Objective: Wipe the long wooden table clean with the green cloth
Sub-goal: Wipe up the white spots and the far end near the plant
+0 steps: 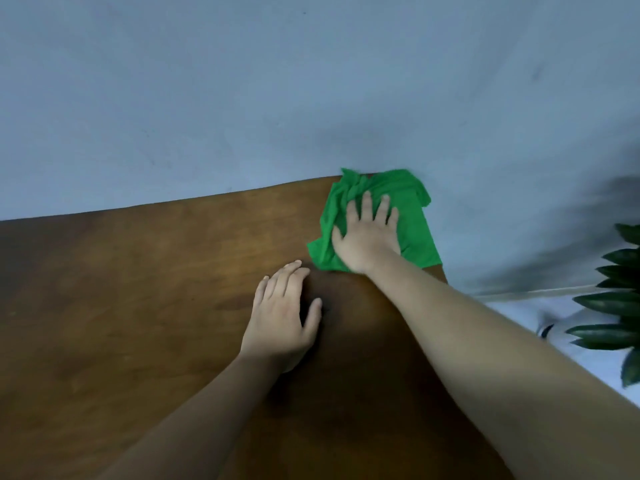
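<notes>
Right grip (367, 233) is pressing the cloth (414, 216) down at the far right corner of the table (138, 289).
Its fingers (366, 206) are lying spread and flat on the bunched cloth, whose far edge is reaching the blue-grey wall (242, 98). The left grip (284, 317) is resting palm-down on bare wood just beside the cloth, fingers relaxed. Dark green leaves (620, 303) are showing at the right edge.

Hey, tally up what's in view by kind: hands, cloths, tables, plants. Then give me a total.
Bare hands: 2, the left hand flat on the wood, the right hand pressing the cloth
Crumpled green cloth: 1, at the table's far right corner
Long brown wooden table: 1
Dark green leafy plant: 1
Total: 5
</notes>
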